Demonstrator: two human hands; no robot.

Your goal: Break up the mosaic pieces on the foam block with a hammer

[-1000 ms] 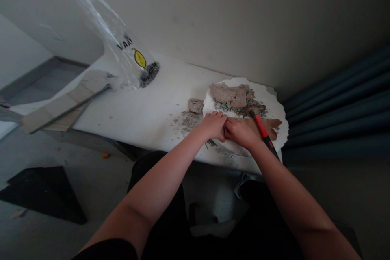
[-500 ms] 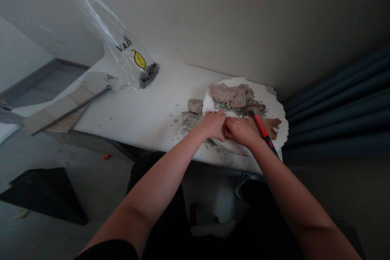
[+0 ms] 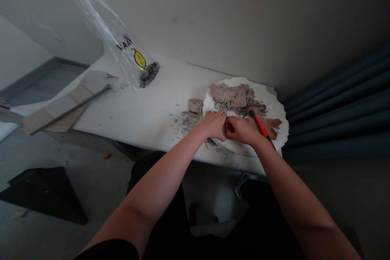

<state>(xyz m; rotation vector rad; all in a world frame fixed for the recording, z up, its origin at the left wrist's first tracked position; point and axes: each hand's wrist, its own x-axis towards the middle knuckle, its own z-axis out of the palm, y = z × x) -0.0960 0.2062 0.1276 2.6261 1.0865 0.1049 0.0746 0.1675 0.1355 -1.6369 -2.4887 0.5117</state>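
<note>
Both hands meet over a white, ragged-edged slab [image 3: 280, 109] at the right end of the table. My left hand [image 3: 214, 124] is closed with its knuckles up. Close against it, my right hand [image 3: 241, 129] has its fingers curled in a pinch. Whatever sits between the fingers is hidden. A tool with a red and black handle [image 3: 261, 124] lies beside my right hand, partly under the wrist. Behind the hands rests a brown, coarse-textured piece [image 3: 229, 95] with a small green scrap [image 3: 224, 106] at its edge. Flat brown material [image 3: 273, 126] shows at the right.
Grey-brown crumbs [image 3: 189, 122] and a textured chunk [image 3: 195, 105] lie left of the slab on the white table [image 3: 143, 113]. A clear plastic bag [image 3: 122, 57] with a yellow print stands at the back left, near wooden boards [image 3: 67, 99]. A dark curtain [image 3: 335, 118] hangs at right.
My right hand has turned slightly and its curled fingers show more. The left hand has stayed almost in place. The small green scrap looks slightly shifted.
</note>
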